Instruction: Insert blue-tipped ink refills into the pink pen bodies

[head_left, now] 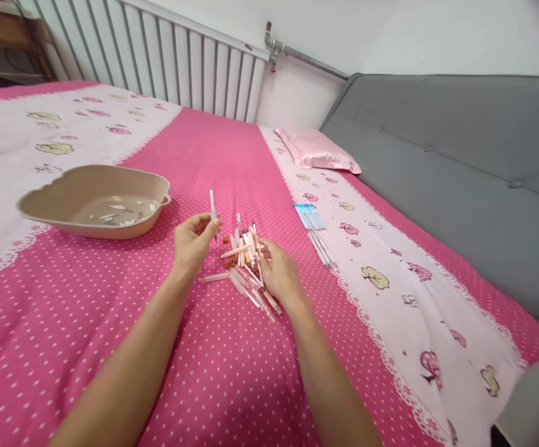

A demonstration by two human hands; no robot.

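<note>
Beige tub [97, 183] with white scraps [117, 207] sits left of the jumbled pen pile [244, 280]; blue pens [309, 216] lie between the pile and the bedspread's [213, 149] right edge, along a grey headboard [437, 155]. Dotted cloth stretches toward the far edge. The left hand [193, 241] pinches a white pen [212, 202]; the right hand [279, 270] curls at the pile, its grip unclear.

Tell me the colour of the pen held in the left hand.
The pen in the left hand looks mainly white; the head view shows it best.
</note>
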